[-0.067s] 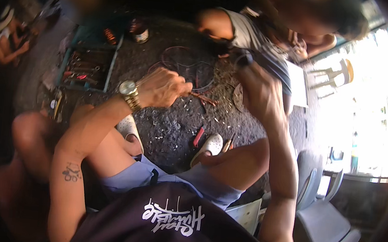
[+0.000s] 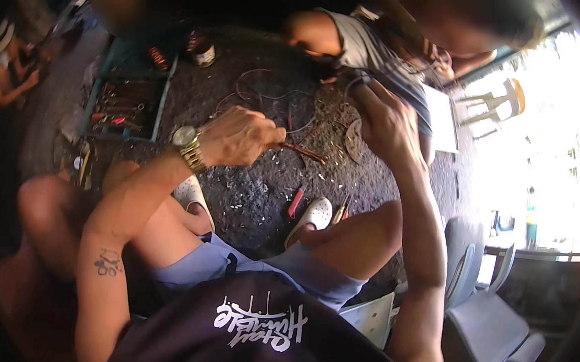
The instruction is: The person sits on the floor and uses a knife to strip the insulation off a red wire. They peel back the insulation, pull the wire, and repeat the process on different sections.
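My left hand, a watch on its wrist, is closed in a pinch. From its fingertips a short bundle of copper-coloured wires points to the right, above the floor. Farther to the right my right hand is raised and curled round something dark with a thin curved line beside it; its kind is hidden by the fingers. Thin red and grey wires lie in loose loops on the ground beyond my hands. Between my feet rests a red-handled tool.
An open toolbox with wrenches stands at the left, near a can. A screwdriver-like tool lies by my right shoe. Another person sits ahead at the right. A grey chair stands at my right. White scraps litter the ground.
My right hand has shifted slightly up and left and looks sharper. My left hand stays nearly in place, with the copper-coloured wires at its fingertips. The whole view has tilted a little.
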Available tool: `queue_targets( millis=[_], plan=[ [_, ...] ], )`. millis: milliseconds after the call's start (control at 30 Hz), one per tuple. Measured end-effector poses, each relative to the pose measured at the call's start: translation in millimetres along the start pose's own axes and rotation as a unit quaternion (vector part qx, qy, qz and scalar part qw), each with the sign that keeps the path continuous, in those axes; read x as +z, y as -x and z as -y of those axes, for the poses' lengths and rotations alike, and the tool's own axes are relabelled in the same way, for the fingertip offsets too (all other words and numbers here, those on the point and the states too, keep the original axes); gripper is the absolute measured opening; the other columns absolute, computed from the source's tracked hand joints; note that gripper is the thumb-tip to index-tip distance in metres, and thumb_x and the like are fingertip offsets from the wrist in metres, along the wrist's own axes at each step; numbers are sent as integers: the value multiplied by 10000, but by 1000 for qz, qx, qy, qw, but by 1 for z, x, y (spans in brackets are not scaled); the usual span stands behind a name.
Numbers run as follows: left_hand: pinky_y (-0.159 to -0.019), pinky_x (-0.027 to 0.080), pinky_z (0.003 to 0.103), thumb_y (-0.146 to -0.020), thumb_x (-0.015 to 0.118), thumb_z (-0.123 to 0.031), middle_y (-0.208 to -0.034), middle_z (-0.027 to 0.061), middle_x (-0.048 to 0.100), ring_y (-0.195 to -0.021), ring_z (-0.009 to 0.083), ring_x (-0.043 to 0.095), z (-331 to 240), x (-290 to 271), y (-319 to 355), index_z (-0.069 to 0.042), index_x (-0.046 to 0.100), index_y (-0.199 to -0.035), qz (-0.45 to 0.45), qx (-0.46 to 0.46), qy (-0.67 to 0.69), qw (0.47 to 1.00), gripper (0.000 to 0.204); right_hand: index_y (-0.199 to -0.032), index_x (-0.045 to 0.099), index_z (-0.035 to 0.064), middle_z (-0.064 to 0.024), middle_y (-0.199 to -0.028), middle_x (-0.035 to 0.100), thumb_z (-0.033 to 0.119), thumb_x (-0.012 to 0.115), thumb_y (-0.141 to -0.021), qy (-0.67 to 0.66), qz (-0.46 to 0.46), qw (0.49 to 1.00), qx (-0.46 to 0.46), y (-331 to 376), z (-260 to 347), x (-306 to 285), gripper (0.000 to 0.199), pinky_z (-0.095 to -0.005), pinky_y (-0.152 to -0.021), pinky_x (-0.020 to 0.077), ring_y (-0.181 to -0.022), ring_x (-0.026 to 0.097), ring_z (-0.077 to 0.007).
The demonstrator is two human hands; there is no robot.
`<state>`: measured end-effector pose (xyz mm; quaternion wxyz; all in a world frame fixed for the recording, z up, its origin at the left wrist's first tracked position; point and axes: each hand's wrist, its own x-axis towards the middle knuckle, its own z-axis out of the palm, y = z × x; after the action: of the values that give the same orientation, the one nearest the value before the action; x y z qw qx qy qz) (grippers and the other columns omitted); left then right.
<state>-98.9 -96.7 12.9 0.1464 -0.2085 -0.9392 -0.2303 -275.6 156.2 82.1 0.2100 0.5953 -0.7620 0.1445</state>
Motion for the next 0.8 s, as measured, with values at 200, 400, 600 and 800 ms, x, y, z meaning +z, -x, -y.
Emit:
queue_targets(
  millis=[200, 400, 600, 800],
  plan=[
    [-642, 513, 484, -977, 628, -258, -802, 167, 668, -792, 407, 671, -11, -19, -7, -54, 618, -837, -66, -221, 36, 972, 247, -1039, 631, 122, -116, -669, 656, 149, 572, -920, -152, 316, 936, -30, 49, 81, 57, 136, -427, -515, 558, -588, 681, -288],
    [-613, 502, 486, -981, 613, -218, -705, 173, 629, -715, 413, 658, -14, -16, -12, -76, 618, -859, 57, -76, 95, 991, 187, -1093, 611, 65, -135, -773, 685, 179, 603, -911, 14, 190, 981, 35, -10, 32, 1, 215, -455, -574, 562, -690, 712, -295],
    [-606, 490, 477, -979, 630, -242, -709, 174, 633, -711, 396, 655, -7, -29, -5, -57, 624, -871, 44, -209, -39, 976, 214, -973, 590, 65, -140, -734, 670, 120, 552, -909, -113, 326, 939, -16, -2, 81, 4, 93, -470, -567, 562, -663, 711, -319],
    [-647, 523, 498, -974, 640, -322, -738, 171, 666, -739, 411, 683, -8, -23, -2, -99, 640, -897, 25, -87, 249, 964, 235, -1048, 633, 113, -161, -781, 690, 147, 562, -943, -175, 415, 869, 204, -11, 58, -3, 131, -442, -566, 548, -684, 705, -314]
  ],
)
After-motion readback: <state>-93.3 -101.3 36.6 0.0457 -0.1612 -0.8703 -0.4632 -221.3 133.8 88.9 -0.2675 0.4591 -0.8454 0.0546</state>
